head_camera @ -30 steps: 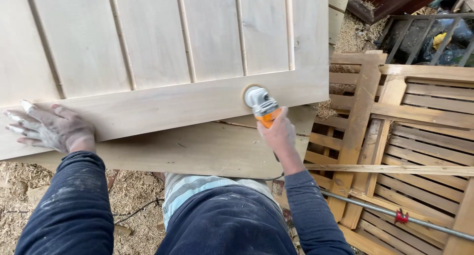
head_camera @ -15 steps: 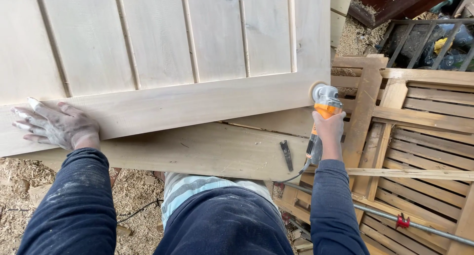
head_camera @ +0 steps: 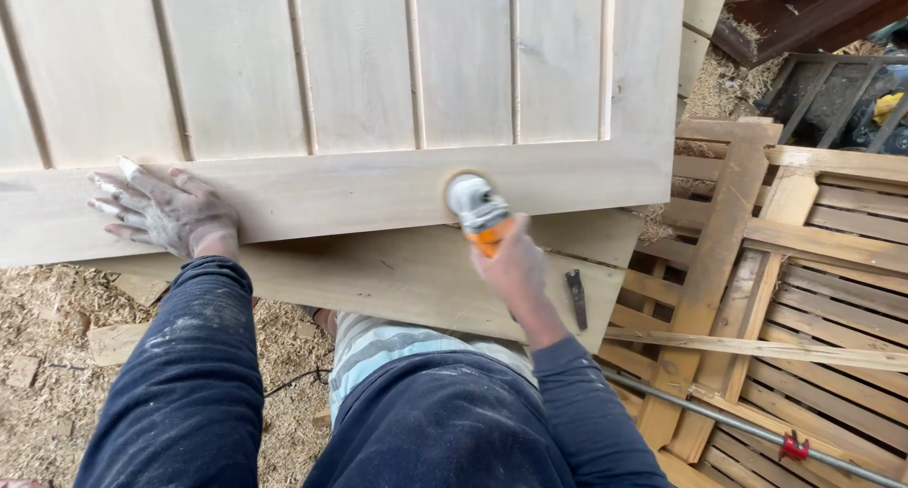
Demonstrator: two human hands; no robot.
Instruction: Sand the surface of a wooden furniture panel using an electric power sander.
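A pale wooden door panel (head_camera: 359, 91) with vertical grooved boards lies flat in front of me. My left hand (head_camera: 165, 212), dusty and with fingers spread, presses flat on its bottom rail at the left. My right hand (head_camera: 514, 266) grips the orange body of an angle grinder (head_camera: 478, 209), whose grey head and sanding disc rest on the bottom rail near the middle right. Under the door lies a second plain board (head_camera: 416, 275).
A small dark tool (head_camera: 576, 297) lies on the lower board by my right arm. Slatted wooden frames (head_camera: 813, 261) are stacked at the right, with a metal bar clamp (head_camera: 757, 431) across them. Sawdust and wood scraps (head_camera: 57, 346) cover the ground at the left.
The grinder moved left along the bottom rail, from the door's right end back toward the middle. My left hand stayed pressed on the rail; the view shifted so everything sits further right.
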